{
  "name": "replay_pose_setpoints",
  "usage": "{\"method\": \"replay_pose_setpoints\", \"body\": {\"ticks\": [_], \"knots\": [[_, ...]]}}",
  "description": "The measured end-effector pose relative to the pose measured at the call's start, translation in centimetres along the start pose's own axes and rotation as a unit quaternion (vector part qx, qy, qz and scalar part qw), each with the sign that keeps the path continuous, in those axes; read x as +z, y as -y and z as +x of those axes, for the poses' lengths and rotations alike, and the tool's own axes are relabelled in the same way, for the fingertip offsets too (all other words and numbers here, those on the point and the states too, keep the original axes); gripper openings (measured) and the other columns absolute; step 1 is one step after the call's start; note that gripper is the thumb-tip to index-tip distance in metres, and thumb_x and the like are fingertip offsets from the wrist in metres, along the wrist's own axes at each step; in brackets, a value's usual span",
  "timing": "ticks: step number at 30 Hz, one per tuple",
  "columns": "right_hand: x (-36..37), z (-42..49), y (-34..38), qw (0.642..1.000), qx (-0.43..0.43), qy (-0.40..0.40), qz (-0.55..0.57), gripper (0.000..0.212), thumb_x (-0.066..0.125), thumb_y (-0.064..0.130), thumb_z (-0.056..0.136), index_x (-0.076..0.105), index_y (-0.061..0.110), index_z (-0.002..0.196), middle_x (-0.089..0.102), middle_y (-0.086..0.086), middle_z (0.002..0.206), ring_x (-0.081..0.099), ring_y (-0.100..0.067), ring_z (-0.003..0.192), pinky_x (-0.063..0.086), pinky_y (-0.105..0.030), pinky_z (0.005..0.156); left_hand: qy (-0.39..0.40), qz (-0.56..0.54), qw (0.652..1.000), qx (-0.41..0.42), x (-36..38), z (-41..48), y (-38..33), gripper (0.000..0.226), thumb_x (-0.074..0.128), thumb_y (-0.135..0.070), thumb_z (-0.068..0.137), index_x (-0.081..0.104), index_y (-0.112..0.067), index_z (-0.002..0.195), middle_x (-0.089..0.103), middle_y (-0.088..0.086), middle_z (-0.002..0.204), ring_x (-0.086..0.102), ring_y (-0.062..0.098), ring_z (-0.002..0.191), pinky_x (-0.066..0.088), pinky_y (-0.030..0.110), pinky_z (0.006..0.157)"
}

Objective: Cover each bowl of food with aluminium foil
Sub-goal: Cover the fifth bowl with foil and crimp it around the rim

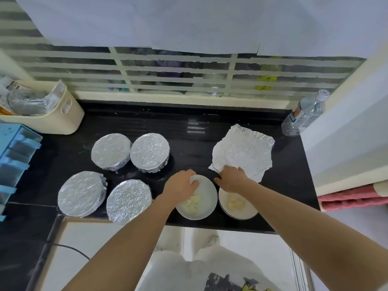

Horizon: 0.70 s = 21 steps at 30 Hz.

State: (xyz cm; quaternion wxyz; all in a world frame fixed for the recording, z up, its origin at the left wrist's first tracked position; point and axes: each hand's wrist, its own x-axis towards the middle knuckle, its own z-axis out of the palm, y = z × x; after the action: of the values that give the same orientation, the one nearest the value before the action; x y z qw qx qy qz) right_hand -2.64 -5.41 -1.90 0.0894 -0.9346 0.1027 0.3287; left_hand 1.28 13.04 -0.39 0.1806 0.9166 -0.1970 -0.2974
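Black countertop (189, 114), seen from the head camera, with places given relative to the foil sheet (249, 148), which lies flat and crumpled at right of centre and bears a round impression in its middle.

- Far left of the sheet: a cream basket (69, 116) holding clear packaging, and nearer the viewer a blue organiser (14, 156) at the counter's left edge.
- Left of the sheet: four foil-covered bowls in two pairs, the far pair (111, 151) (149, 154) touching and the near pair (80, 193) (128, 200) close together.
- Just in front of the sheet: two uncovered white bowls of pale food pieces, the left open bowl (206, 198) and the right open bowl (237, 208), side by side.
- Right of the sheet, beyond the counter's edge: a pink towel (348, 198).
- Behind the sheet to the right: a clear water bottle (302, 114) in the corner.

The left hand (181, 184) grips the left open bowl's far rim with curled fingers and hides that part. The right hand (232, 178) curls its fingers onto the sheet's near left corner, thumb spread aside, and screens the right open bowl's far rim.
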Motion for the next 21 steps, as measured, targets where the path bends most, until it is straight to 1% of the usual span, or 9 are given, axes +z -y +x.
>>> {"method": "replay_pose_setpoints", "body": {"ticks": [4,7,10,12,14,16,17,19,21], "knots": [[-0.1,-0.6,-0.2,0.999,0.001,-0.039,0.015,0.041,0.035,0.037,0.1,0.059,0.006,0.11,0.055,-0.01,0.118,0.05,-0.027,0.109,0.033,-0.038,0.098,0.004,0.001,1.0,-0.002,0.0,-0.3,0.4,0.036,0.047,-0.03,0.1,0.053,-0.019,0.134,0.059,0.007,0.126,0.056,0.024,0.114,0.042,0.033,0.091],[-0.1,-0.9,-0.3,0.998,0.01,-0.057,0.018,0.039,0.034,0.035,0.101,0.056,0.005,0.11,0.056,-0.011,0.115,0.051,-0.028,0.109,0.035,-0.036,0.093,0.009,0.002,1.0,-0.004,0.1,-0.5,0.5,0.039,0.048,-0.031,0.1,0.05,-0.019,0.137,0.057,0.008,0.128,0.054,0.026,0.117,0.042,0.034,0.094],[-0.1,-1.1,-0.5,0.994,-0.002,-0.095,0.046,0.034,0.035,0.035,0.101,0.054,0.007,0.1,0.056,-0.011,0.115,0.051,-0.029,0.106,0.036,-0.034,0.086,0.006,0.003,1.0,-0.002,0.2,-0.9,0.5,0.042,0.047,-0.032,0.1,0.046,-0.018,0.14,0.054,0.01,0.129,0.053,0.027,0.118,0.042,0.036,0.098],[-0.2,-1.0,-0.4,0.993,-0.016,-0.101,0.062,0.041,0.034,0.038,0.1,0.058,0.008,0.113,0.054,-0.011,0.119,0.05,-0.029,0.111,0.037,-0.037,0.09,-0.001,0.0,1.0,0.001,0.1,-1.2,0.5,0.045,0.047,-0.031,0.101,0.043,-0.017,0.143,0.052,0.01,0.131,0.053,0.027,0.119,0.042,0.035,0.099],[-0.2,-1.0,-0.3,0.996,-0.015,-0.069,0.056,0.047,0.03,0.043,0.101,0.057,0.016,0.127,0.048,-0.013,0.132,0.045,-0.031,0.121,0.035,-0.041,0.098,-0.006,-0.003,1.0,0.001,0.1,-1.4,0.5,0.047,0.047,-0.031,0.101,0.041,-0.019,0.146,0.051,0.011,0.132,0.053,0.028,0.12,0.042,0.035,0.1],[-0.1,-0.8,-0.2,1.0,-0.01,-0.02,0.006,0.052,0.024,0.05,0.1,0.051,0.025,0.137,0.032,-0.016,0.149,0.035,-0.034,0.133,0.03,-0.044,0.106,-0.004,-0.005,1.0,-0.002,0.2,-1.6,0.6,0.049,0.047,-0.032,0.101,0.038,-0.02,0.148,0.05,0.011,0.133,0.052,0.029,0.12,0.042,0.035,0.1],[0.0,-0.5,-0.1,1.0,-0.008,-0.003,-0.023,0.054,0.022,0.053,0.099,0.048,0.028,0.139,0.025,-0.017,0.154,0.031,-0.035,0.136,0.028,-0.045,0.109,-0.003,-0.007,1.0,-0.006,0.3,-1.7,0.8,0.05,0.047,-0.032,0.101,0.036,-0.021,0.149,0.05,0.012,0.133,0.052,0.029,0.121,0.042,0.035,0.1],[0.0,0.0,-0.1,0.999,0.002,0.014,-0.048,0.058,0.019,0.057,0.098,0.045,0.03,0.141,0.02,-0.017,0.155,0.03,-0.035,0.136,0.027,-0.046,0.109,-0.001,-0.018,1.0,-0.012,0.5,-1.8,0.9,0.051,0.047,-0.031,0.101,0.034,-0.022,0.15,0.05,0.013,0.134,0.052,0.029,0.122,0.04,0.035,0.1],[0.0,0.4,-0.1,0.999,0.003,0.015,-0.039,0.061,0.019,0.058,0.097,0.047,0.024,0.14,0.027,-0.016,0.151,0.034,-0.034,0.132,0.03,-0.044,0.106,-0.004,-0.034,0.999,-0.023,0.7,-2.0,1.0,0.052,0.048,-0.031,0.101,0.034,-0.023,0.15,0.05,0.013,0.135,0.051,0.029,0.124,0.038,0.034,0.101]]}}
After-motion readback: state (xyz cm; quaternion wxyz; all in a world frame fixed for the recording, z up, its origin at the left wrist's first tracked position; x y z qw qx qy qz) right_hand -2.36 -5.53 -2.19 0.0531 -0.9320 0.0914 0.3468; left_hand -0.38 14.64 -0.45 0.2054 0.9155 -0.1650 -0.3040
